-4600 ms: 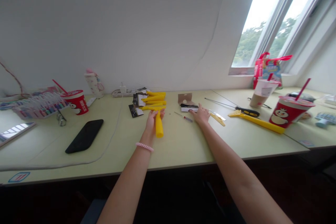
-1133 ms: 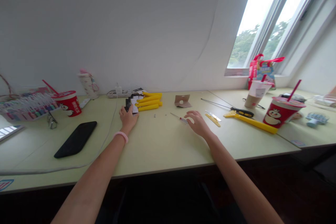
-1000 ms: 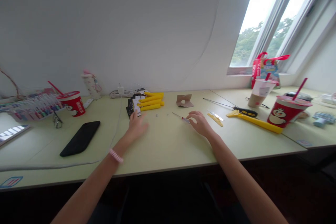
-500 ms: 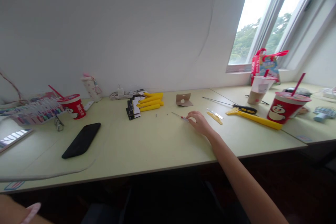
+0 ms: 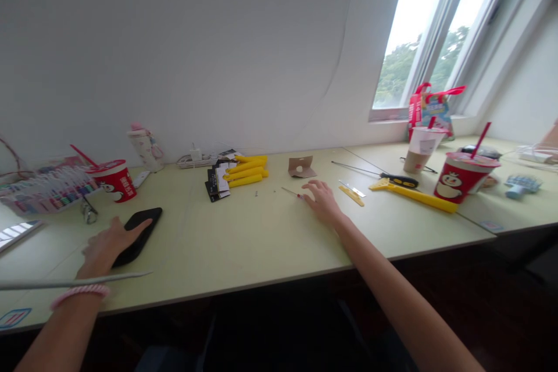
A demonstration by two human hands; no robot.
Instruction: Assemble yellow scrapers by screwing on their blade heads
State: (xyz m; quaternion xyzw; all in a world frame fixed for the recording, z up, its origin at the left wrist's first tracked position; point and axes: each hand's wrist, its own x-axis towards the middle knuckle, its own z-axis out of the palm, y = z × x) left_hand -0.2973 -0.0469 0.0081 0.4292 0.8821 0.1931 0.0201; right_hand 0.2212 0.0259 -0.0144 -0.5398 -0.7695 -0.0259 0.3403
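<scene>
My left hand [image 5: 108, 239] is over the desk on the left, with thumb and fingers apart. Its thumb reaches across a black phone [image 5: 140, 238] lying flat; whether it touches the phone I cannot tell. At the middle of the desk, my right hand [image 5: 321, 202] has bent fingers closed over the handle of a small screwdriver [image 5: 289, 192]. The thin shaft and a red band show, pointing left, while the rest of the handle is hidden under the fingers. Just right of that hand lie a yellow strip [image 5: 352, 195] and a flat silvery blade [image 5: 354, 188].
Yellow-handled tools [image 5: 246, 172] with black cards lie behind, beside a folded cardboard piece [image 5: 301, 167]. On the right are a long black-handled screwdriver [image 5: 399, 180], a yellow scraper-like tool [image 5: 414, 196] and a red cup [image 5: 462, 180]. Another red cup [image 5: 115, 181] stands left near a pen box [image 5: 47, 192].
My left hand has come up from the lower left corner to the black phone. My right hand stays at the small screwdriver. The view has shifted slightly.
</scene>
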